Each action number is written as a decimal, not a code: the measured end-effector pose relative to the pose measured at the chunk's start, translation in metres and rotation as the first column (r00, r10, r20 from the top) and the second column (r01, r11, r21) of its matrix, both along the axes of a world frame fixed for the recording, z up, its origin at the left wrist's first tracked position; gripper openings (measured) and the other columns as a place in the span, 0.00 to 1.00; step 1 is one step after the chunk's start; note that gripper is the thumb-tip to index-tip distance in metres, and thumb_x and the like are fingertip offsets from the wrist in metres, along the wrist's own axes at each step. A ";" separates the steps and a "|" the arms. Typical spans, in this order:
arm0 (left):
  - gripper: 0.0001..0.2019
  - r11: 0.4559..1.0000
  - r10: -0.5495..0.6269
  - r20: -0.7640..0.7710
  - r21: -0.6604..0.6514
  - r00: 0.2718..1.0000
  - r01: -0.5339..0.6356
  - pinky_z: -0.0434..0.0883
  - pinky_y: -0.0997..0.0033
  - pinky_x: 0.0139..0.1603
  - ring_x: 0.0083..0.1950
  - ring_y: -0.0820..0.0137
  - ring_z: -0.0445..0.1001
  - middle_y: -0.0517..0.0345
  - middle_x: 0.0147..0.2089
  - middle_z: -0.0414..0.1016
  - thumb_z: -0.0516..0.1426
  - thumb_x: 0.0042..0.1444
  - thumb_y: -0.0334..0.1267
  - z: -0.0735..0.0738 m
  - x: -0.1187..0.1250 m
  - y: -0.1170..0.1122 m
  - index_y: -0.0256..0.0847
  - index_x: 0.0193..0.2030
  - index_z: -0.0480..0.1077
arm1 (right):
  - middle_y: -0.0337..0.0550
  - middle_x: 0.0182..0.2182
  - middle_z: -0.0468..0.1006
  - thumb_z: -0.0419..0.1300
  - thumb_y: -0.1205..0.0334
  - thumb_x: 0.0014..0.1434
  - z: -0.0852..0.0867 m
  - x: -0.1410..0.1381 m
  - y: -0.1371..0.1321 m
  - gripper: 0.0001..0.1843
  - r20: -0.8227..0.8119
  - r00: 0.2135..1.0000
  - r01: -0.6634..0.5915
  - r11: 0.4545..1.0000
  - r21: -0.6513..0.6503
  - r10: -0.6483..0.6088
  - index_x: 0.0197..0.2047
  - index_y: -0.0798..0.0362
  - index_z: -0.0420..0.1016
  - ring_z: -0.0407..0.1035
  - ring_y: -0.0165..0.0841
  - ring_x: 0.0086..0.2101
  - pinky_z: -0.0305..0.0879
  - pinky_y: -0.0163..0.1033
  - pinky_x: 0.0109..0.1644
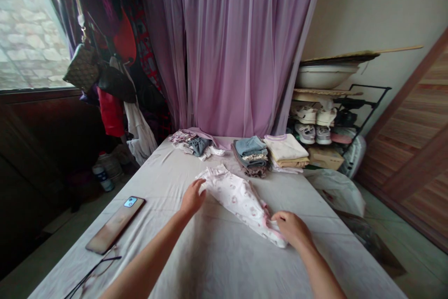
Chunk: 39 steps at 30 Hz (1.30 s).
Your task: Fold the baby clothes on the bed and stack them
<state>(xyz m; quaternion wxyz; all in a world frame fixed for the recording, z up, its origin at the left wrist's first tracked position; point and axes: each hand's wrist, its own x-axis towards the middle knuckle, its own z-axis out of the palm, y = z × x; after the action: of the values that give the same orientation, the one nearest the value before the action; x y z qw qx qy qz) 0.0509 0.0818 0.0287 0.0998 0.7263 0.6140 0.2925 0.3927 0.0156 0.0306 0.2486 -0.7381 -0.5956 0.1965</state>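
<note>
The left hand [192, 198] lies wide open on a baby sleepsuit [238, 205] on the bed sheet [217, 261], the right hand [293, 230] curls at its pink edge with a grip I cannot be sure of, and a fast tug could bunch the soft cloth.

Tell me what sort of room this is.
Most likely a bedroom in a home: a bed with a pale sheet, a printed baby sleepsuit and stacks of folded clothes on it, a sheer lilac curtain behind, and a rack of sneakers beside it.

Head-worn camera, facing forward (tilted downward).
</note>
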 end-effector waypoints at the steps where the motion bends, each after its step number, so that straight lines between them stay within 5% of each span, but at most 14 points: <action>1: 0.23 1.000 0.002 -0.068 0.004 0.998 -0.001 0.65 0.60 0.63 0.63 0.62 0.68 0.45 0.63 0.68 0.53 0.57 0.30 0.005 0.000 0.008 0.38 0.61 0.66 | 0.42 0.29 0.82 0.53 0.64 0.47 0.002 0.002 0.001 0.13 0.039 0.999 0.008 0.999 0.034 -0.009 0.24 0.45 0.81 0.74 0.36 0.29 0.62 0.36 0.31; 8: 0.32 0.997 -0.035 -0.452 -0.079 0.891 -0.001 0.51 0.48 0.69 0.73 0.53 0.47 0.46 0.74 0.49 0.58 0.54 0.32 0.024 0.015 0.068 0.46 0.67 0.59 | 0.46 0.41 0.82 0.48 0.62 0.54 0.011 -0.034 -0.001 0.18 0.090 0.992 -0.121 0.900 0.418 0.091 0.33 0.49 0.80 0.75 0.38 0.44 0.68 0.41 0.51; 15: 0.12 0.993 -0.087 -0.357 -0.102 0.930 0.054 0.55 0.46 0.66 0.68 0.53 0.58 0.47 0.65 0.66 0.54 0.60 0.35 0.035 0.020 0.095 0.44 0.47 0.76 | 0.47 0.40 0.82 0.48 0.62 0.57 0.015 -0.069 0.010 0.18 0.087 0.971 -0.234 0.825 0.515 0.222 0.37 0.50 0.80 0.76 0.38 0.43 0.71 0.42 0.50; 19: 0.14 0.981 -0.195 -0.324 -0.081 0.926 0.178 0.60 0.61 0.64 0.51 0.67 0.75 0.52 0.44 0.78 0.46 0.67 0.37 0.052 0.032 0.068 0.41 0.46 0.72 | 0.51 0.50 0.78 0.50 0.63 0.56 0.020 -0.092 0.026 0.25 -0.010 0.983 -0.152 0.836 0.528 0.185 0.55 0.53 0.72 0.77 0.36 0.37 0.74 0.42 0.44; 22: 0.12 0.929 -0.365 -0.229 -0.033 0.902 0.367 0.68 0.68 0.52 0.41 0.67 0.76 0.55 0.36 0.77 0.47 0.66 0.39 0.061 0.043 0.032 0.41 0.43 0.70 | 0.53 0.60 0.70 0.51 0.63 0.54 0.028 -0.112 0.037 0.32 -0.050 0.967 -0.186 0.824 0.535 0.251 0.64 0.53 0.64 0.77 0.34 0.36 0.74 0.40 0.43; 25: 0.12 0.915 -0.403 -0.090 -0.039 0.911 0.401 0.68 0.72 0.38 0.37 0.67 0.76 0.56 0.35 0.76 0.47 0.67 0.41 0.061 0.046 0.003 0.41 0.46 0.69 | 0.50 0.49 0.79 0.52 0.63 0.53 0.034 -0.126 0.044 0.26 -0.071 0.933 -0.269 0.816 0.512 0.352 0.55 0.52 0.73 0.77 0.37 0.38 0.73 0.39 0.43; 29: 0.15 0.938 -0.340 -0.029 -0.077 0.940 0.337 0.68 0.71 0.38 0.37 0.66 0.76 0.54 0.36 0.77 0.52 0.64 0.48 0.052 0.030 -0.012 0.40 0.50 0.67 | 0.47 0.27 0.82 0.53 0.53 0.56 0.045 -0.129 0.041 0.16 -0.191 0.888 -0.291 0.833 0.471 0.418 0.36 0.51 0.79 0.76 0.39 0.30 0.72 0.38 0.34; 34: 0.13 0.921 -0.388 -0.088 -0.067 0.917 0.383 0.68 0.71 0.47 0.47 0.65 0.76 0.54 0.46 0.79 0.59 0.57 0.39 0.044 0.001 -0.023 0.44 0.49 0.71 | 0.41 0.22 0.79 0.55 0.43 0.57 0.084 -0.122 0.020 0.22 -0.470 0.818 -0.092 0.883 0.461 0.330 0.42 0.53 0.75 0.69 0.33 0.18 0.67 0.35 0.22; 39: 0.10 0.942 -0.318 0.025 -0.110 0.948 0.318 0.67 0.73 0.43 0.41 0.67 0.77 0.58 0.40 0.81 0.57 0.54 0.32 0.053 -0.021 -0.029 0.45 0.41 0.76 | 0.37 0.21 0.75 0.58 0.44 0.57 0.131 -0.108 0.013 0.20 -0.499 0.823 0.106 0.790 0.605 0.272 0.43 0.51 0.74 0.69 0.31 0.20 0.68 0.34 0.24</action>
<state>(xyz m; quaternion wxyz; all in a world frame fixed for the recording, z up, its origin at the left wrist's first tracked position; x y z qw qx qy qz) 0.0297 0.0530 0.0813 0.1888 0.8080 0.5039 0.2401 0.2848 0.0282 0.1617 0.6267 -0.4984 -0.5595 0.2141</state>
